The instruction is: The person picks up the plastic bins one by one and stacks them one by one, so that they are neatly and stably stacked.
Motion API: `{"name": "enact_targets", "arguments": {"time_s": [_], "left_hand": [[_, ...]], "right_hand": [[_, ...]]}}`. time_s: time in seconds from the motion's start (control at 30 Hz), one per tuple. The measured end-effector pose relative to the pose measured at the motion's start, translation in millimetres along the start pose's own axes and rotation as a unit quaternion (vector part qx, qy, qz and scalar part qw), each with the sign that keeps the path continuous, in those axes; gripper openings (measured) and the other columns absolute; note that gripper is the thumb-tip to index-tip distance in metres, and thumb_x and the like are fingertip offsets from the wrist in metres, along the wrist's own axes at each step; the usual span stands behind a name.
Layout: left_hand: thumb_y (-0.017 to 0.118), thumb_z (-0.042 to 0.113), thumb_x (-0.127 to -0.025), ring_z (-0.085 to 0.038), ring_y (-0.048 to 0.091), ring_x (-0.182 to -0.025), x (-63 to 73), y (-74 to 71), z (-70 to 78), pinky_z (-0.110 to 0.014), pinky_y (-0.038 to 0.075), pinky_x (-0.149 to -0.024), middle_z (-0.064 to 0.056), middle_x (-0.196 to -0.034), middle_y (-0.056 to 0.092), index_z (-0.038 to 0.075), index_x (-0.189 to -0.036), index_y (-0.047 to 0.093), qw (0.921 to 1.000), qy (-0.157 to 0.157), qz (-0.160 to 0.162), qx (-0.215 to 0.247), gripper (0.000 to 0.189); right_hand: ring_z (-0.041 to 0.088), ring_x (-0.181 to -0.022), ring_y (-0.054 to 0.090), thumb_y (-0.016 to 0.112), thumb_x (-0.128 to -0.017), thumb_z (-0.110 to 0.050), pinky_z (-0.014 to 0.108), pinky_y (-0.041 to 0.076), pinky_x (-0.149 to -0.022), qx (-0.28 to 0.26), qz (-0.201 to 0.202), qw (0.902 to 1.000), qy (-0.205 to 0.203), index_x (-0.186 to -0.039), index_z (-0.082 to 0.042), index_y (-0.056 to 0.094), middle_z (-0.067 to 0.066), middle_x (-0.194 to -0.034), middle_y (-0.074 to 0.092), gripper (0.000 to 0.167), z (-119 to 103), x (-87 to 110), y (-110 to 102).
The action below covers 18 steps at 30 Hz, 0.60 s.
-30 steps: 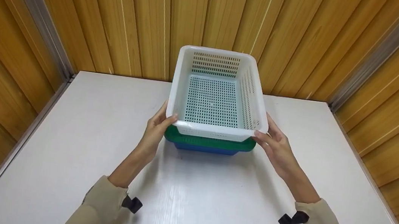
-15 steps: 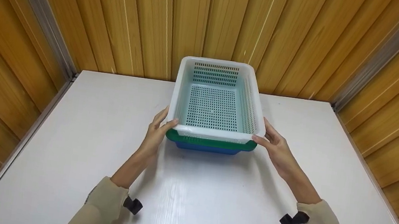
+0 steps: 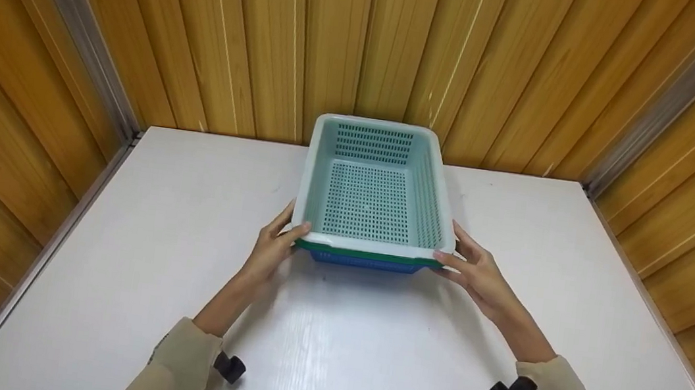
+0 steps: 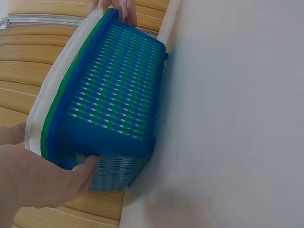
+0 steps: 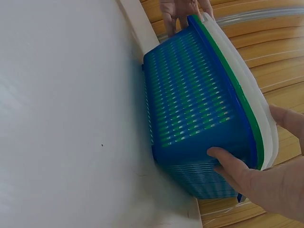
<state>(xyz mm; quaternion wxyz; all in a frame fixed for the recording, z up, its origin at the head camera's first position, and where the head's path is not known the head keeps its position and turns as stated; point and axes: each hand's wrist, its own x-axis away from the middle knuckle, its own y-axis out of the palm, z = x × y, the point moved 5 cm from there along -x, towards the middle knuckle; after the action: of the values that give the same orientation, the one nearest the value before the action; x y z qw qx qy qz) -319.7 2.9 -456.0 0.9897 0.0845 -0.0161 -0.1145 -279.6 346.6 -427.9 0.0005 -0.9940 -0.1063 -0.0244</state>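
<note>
A white slotted plastic basket (image 3: 374,247) sits nested in a green basket (image 3: 373,256), which sits in a blue basket (image 3: 365,263). The stack stands on the white table against its back edge. My left hand (image 3: 271,248) grips the near left corner, its thumb on the white rim. At the near right corner my right hand (image 3: 480,274) holds on in the same way. Both wrist views show fingertips against the blue basket's side wall (image 4: 114,80). Most of the green basket is hidden, with green showing through the blue slots.
Yellow wood-look panels (image 3: 399,42) close off the back and both sides of the white table (image 3: 361,356). Metal strips (image 3: 95,38) run up the corners. A black wrist device (image 3: 230,367) sits at each sleeve cuff.
Both hands have lowered the white basket into the green one. Its rim has come down until only a thin green edge shows between it and the blue basket.
</note>
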Motion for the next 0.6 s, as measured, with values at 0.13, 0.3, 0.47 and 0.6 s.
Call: {"name": "enact_targets", "arguments": {"time_s": [0.13,0.3,0.47,0.6], "left_hand": [[0.066,0.026,-0.1,-0.035,0.039,-0.149,-1.6,-1.6,-3.8,-0.052,0.036,-0.122,-0.011,-0.171,0.017,0.022,-0.165,0.019,0.9999,0.011,0.001,0.0,0.081],[0.068,0.022,-0.099,-0.038,0.039,-0.148,-3.8,-5.9,-3.8,-0.053,0.038,-0.12,-0.016,-0.17,0.018,0.021,-0.165,0.02,0.9998,0.014,0.006,-0.011,0.082],[0.069,0.022,-0.098,-0.04,0.039,-0.148,-5.8,-8.3,-4.5,-0.054,0.04,-0.118,-0.019,-0.168,0.023,0.021,-0.164,0.023,0.9996,0.016,0.012,-0.022,0.08],[0.069,0.021,-0.098,-0.041,0.037,-0.149,-6.4,-9.7,-7.4,-0.053,0.04,-0.118,-0.019,-0.168,0.023,0.021,-0.164,0.023,0.9996,0.015,0.008,-0.023,0.081]], "right_hand": [[0.02,-0.137,0.054,0.065,-0.099,-0.008,0.031,0.054,-0.104,-0.002,-0.001,1.0,0.001,-0.166,-0.015,0.01,0.019,-0.168,0.023,0.086,4.1,0.9,-2.0],[0.033,-0.148,0.041,0.063,-0.102,-0.012,0.029,0.052,-0.106,0.016,-0.012,0.9998,-0.004,-0.166,-0.014,0.006,0.019,-0.17,0.019,0.085,7.0,-1.2,-3.1],[0.037,-0.151,0.033,0.059,-0.104,-0.012,0.033,0.05,-0.108,0.018,-0.013,0.9997,-0.01,-0.165,-0.015,0.001,0.017,-0.171,0.015,0.084,13.6,-1.0,-3.0],[0.032,-0.149,0.038,0.059,-0.104,-0.011,0.035,0.051,-0.107,0.008,-0.001,0.9999,-0.014,-0.165,-0.017,0.001,0.019,-0.171,0.015,0.084,18.2,2.6,-1.4]]}}
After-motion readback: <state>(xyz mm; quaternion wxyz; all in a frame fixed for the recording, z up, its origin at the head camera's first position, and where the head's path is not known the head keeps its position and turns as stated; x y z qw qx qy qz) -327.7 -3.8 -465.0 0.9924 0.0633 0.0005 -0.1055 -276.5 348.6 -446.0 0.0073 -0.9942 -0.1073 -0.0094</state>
